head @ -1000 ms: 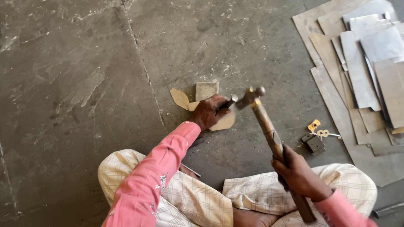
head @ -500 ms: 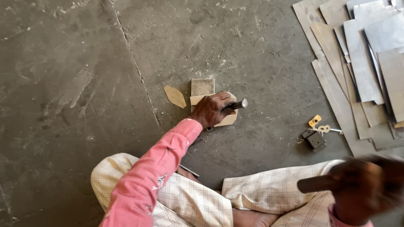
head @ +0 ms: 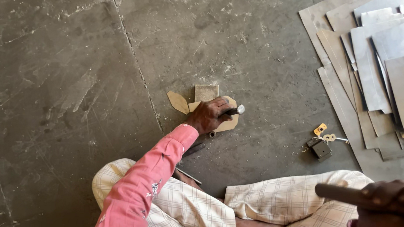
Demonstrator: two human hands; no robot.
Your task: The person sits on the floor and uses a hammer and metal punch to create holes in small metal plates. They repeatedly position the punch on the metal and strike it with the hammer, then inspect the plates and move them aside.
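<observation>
Floorward chisel (head: 232,111), head up-right

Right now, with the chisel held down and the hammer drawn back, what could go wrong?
The left hand grips the chisel close to its struck end, so a blow that lands off centre could hit the fingers. The right hand holds the hammer handle far to the side, with its head out of view, which may make aiming harder. The tan sheet piece lies loose on the floor, pinned only by that hand, and might slide.
</observation>
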